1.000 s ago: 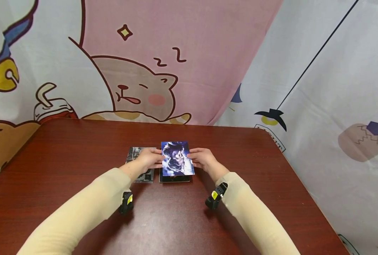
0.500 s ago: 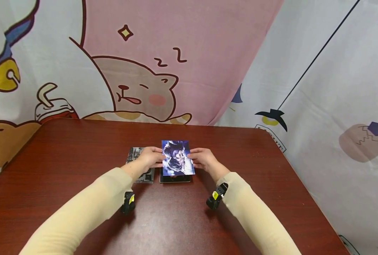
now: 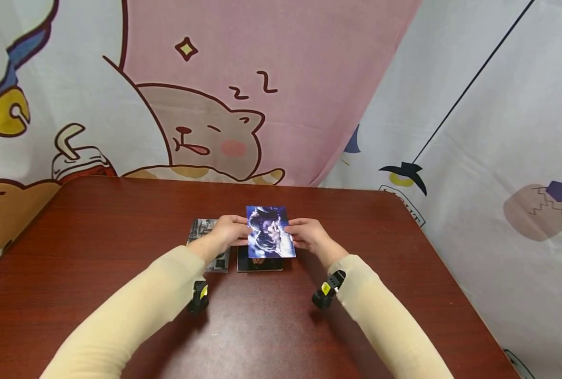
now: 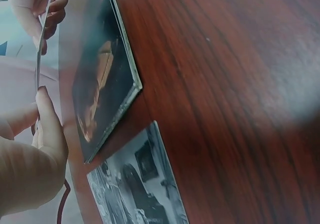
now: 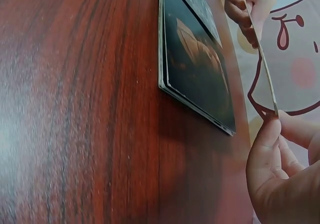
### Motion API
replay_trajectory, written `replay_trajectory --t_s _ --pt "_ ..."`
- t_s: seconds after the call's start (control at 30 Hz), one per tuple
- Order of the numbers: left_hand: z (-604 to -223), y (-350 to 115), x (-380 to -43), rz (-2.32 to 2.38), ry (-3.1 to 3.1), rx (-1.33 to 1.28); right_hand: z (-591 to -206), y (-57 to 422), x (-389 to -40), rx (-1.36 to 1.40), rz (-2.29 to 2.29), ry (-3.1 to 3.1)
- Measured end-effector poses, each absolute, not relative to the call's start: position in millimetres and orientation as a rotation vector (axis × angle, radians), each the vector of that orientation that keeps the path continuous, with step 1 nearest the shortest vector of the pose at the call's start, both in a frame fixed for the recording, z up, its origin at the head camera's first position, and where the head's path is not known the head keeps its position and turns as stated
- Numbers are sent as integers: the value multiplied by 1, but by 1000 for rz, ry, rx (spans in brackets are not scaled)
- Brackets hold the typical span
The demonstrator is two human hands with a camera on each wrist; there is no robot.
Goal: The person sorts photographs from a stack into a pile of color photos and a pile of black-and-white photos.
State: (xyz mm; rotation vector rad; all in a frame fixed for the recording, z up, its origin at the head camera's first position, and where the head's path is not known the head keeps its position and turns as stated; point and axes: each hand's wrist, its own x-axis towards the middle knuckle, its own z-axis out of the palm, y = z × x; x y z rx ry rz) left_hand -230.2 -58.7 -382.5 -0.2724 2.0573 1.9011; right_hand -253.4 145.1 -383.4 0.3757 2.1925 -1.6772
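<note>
Rightward and slightly upward in the head view, both hands and a glossy blue-violet rectangular photo card [image 3: 271,232] are shifting. From the left, a black-and-white photo card [image 4: 135,189] is lying on the reddish-brown wooden bench [image 3: 243,326]; the left hand [image 3: 230,230] is pinching the raised card's near side edge, its grip narrowed to the card's thickness; a dark-faced stack [image 4: 107,84] is resting below, apart from it; the right hand [image 3: 308,233] is pinching the opposite edge, its grip likewise narrowed. Keeping both pinches light and level should prevent bowing.
</note>
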Motion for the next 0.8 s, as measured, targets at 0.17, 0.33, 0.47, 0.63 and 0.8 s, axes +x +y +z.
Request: replay_trajectory --t_s 0.17,0.33,0.47,0.63,0.8 --pt "-379 -51 -231 1902 2076 -260 -381 153 -254 385 -1675 2204" --pt "-376 -43 -232 1897 2070 -266 -378 161 -255 402 -1661 2209" --pt "-375 -35 -234 1897 2064 -272 -378 169 -256 399 -1648 2223" --pt "-375 -26 -235 1924 2044 -257 -377 177 -255 397 -1645 2224" --pt "-372 -19 -236 1932 2036 -262 -374 184 -254 395 -1654 2213"
